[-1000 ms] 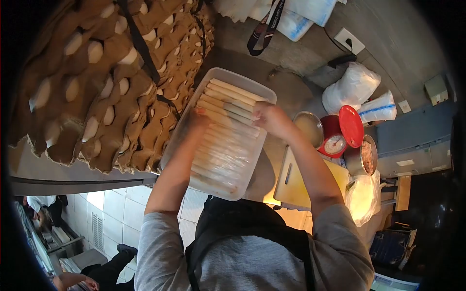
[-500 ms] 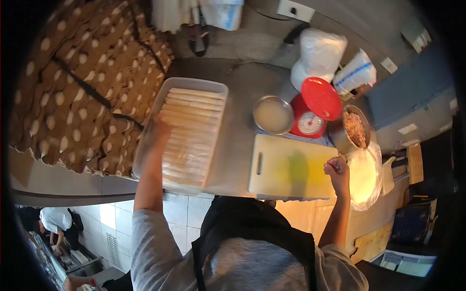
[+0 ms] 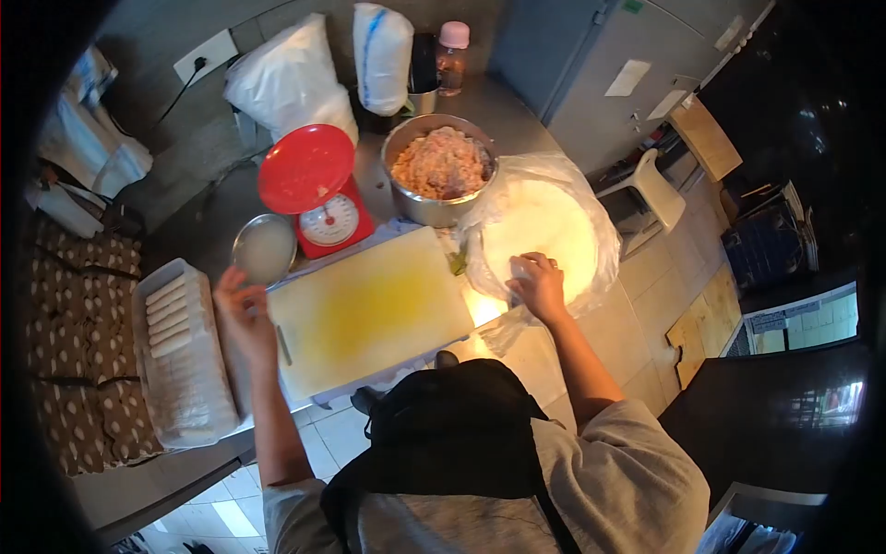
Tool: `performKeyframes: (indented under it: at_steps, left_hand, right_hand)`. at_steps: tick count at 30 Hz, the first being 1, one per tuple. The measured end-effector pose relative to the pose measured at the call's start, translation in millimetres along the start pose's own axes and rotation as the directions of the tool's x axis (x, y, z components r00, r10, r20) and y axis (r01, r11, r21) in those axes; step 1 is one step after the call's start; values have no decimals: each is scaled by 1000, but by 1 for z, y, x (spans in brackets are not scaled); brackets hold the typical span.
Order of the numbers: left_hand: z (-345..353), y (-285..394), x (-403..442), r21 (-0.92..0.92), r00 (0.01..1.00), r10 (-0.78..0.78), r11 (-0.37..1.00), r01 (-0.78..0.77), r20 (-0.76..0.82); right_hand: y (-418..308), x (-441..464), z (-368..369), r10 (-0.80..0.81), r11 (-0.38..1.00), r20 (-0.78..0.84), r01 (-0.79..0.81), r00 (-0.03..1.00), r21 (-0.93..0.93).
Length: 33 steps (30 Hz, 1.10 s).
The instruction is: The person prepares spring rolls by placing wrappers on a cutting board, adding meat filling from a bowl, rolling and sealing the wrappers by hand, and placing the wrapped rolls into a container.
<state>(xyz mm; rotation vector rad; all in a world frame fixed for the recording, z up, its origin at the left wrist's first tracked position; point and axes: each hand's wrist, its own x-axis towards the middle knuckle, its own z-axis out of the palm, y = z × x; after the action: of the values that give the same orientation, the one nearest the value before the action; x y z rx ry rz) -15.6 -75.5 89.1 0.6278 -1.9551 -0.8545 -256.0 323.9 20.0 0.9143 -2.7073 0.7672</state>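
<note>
My right hand (image 3: 540, 284) rests on the near part of a stack of thin, round white wrappers (image 3: 544, 226) inside a clear plastic bag (image 3: 604, 222). Its fingers are bent and pinched together; what lies between them is hidden. My left hand (image 3: 245, 312) is raised with its fingers apart and holds nothing. It hovers by the left end of the white cutting board (image 3: 369, 309), just below a metal bowl of cloudy liquid (image 3: 265, 249). Further left, a plastic tub (image 3: 198, 406) holds several pale rolls (image 3: 168, 319) in a row.
A red kitchen scale (image 3: 334, 222) and a pot of minced filling (image 3: 441, 164) stand behind the board. White plastic bags (image 3: 295, 88) and a pink-capped bottle (image 3: 451, 60) line the wall. Stacked egg trays (image 3: 78, 323) border the left; a white chair (image 3: 646, 189) stands right.
My view has swung to the right. My left hand has left the tub of rolls and come beside the board and bowl. My right hand has moved from above the board's edge onto the wrappers.
</note>
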Motion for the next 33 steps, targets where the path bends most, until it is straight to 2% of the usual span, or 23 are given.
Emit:
performKeyframes:
  at_steps: [1,2,3,5,6,8,9,10,11,13,16,18,19,20,22,23,25,26,27,28,30,31,33]
  left_hand:
    - [24,9,-8,57,995,96,994,-98,42]
    - [42,35,-17,-44,993,-30,998,35,117]
    - [58,64,-19,-154,947,-248,947,282,206]
    - [87,60,-36,-151,937,-139,969,195,319]
    - [96,67,-41,-138,919,-157,966,219,361]
    - [109,79,-53,-108,876,-194,958,266,442]
    - [112,82,-57,-118,854,-212,947,300,474]
    - [112,85,-62,-129,834,-228,934,334,503]
    - [112,86,-67,-140,812,-244,919,368,529]
    - [107,83,-76,-159,773,-288,882,444,566]
    - [100,74,-86,-211,708,-339,797,566,620]
    - [94,67,-92,-252,656,-361,717,650,663]
    - [91,64,-93,-269,625,-370,670,692,687]
    - [86,61,-93,-287,597,-377,619,731,708]
    - [73,56,-90,-320,498,-399,433,842,770]
    - [65,51,-88,-332,449,-399,330,884,799]
    - [47,36,-87,-423,398,-379,20,906,835]
    - [38,30,-85,-449,380,-353,-136,883,855]
    - [24,29,-79,-467,386,-332,-213,858,861]
    - [16,23,-75,-503,407,-373,-208,839,834]
    - [5,10,-72,-557,429,-447,-205,805,785]
    - [3,-4,-75,-519,407,-469,-134,844,783]
    - [5,-36,-78,-429,379,-507,19,903,774]
  right_hand:
    - [6,4,1,-11,999,-2,11,1000,45]
    - [14,7,4,-21,996,-4,21,1000,90]
    - [22,10,7,-28,990,-6,28,1000,137]
    - [37,14,9,139,930,84,-159,987,332]
    - [44,18,10,211,873,139,-251,967,418]
    - [66,26,6,387,682,141,-386,911,622]
    - [81,33,1,466,529,98,-366,879,765]
    - [89,43,-15,562,486,51,-380,825,787]
    - [81,57,-47,646,449,75,-457,760,767]
    - [86,77,-81,491,663,-111,-288,864,691]
    - [-5,103,-143,286,583,70,-231,956,779]
    - [-50,110,-145,102,515,211,-233,972,825]
    - [-69,111,-139,-4,479,274,-239,962,845]
    - [-84,112,-125,-101,374,344,-284,934,883]
    - [-122,112,-108,-257,246,449,-391,856,887]
    - [-134,112,-100,-280,170,496,-466,822,868]
    - [-155,113,-83,-328,27,585,-612,742,791]
    - [-158,115,-69,-327,70,602,-617,728,784]
    - [-153,119,-48,-321,112,616,-617,719,779]
    - [-147,121,-25,-310,154,629,-616,713,773]
    - [-129,117,24,-227,195,745,-720,627,666]
    - [-121,110,41,-176,211,796,-768,579,605]
    - [-120,90,55,12,233,837,-816,547,530]
